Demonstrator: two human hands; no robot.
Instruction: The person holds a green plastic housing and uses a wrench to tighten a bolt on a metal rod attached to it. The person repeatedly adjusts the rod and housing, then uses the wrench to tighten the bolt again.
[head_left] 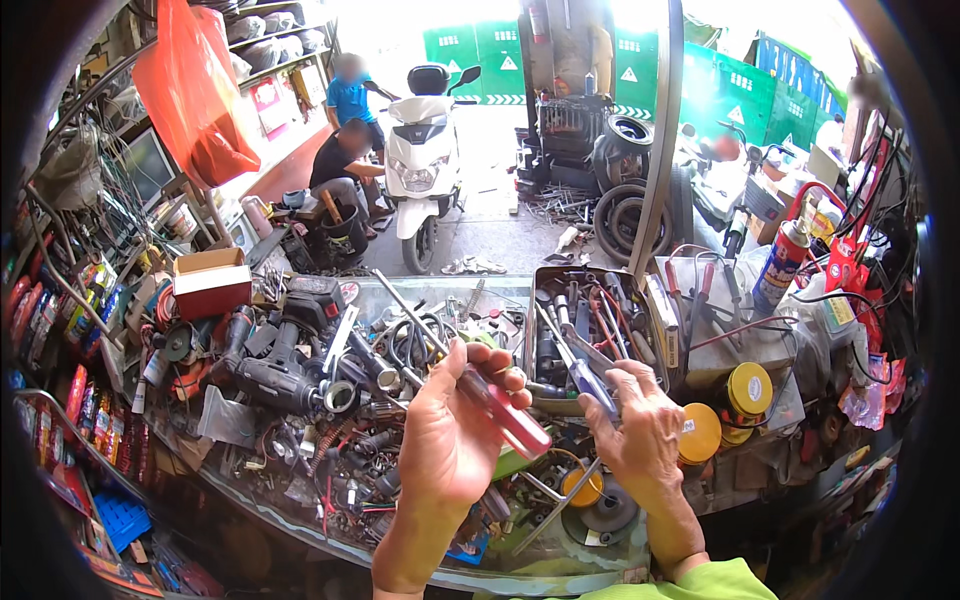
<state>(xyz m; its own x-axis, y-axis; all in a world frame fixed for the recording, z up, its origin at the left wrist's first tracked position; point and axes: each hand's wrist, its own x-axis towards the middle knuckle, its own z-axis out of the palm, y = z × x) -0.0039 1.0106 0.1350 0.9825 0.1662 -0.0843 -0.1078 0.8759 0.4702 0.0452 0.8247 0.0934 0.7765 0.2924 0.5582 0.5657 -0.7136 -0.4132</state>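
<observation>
Above the cluttered table, two bare hands each hold one screwdriver. The left hand has its fingers curled and pressed around the red-handled screwdriver, whose one long metal shaft slants up and to the left over the tools. The right hand pinches the blue-handled screwdriver between thumb and fingers, its shaft also angled up to the left, just beside the red handle but apart from it. Behind the hands stands one open metal tray filled with further tools, too many and too tangled to count. To the right sit two round yellow-lidded tins, with a third yellow disc lying lower, near the right wrist. One spray can stands upright farther right. On the left of the table lie one black power drill and one red and white cardboard box. One orange plastic bag hangs above. On the floor beyond, one white scooter is parked; two people are beside it, one crouching, one standing.
</observation>
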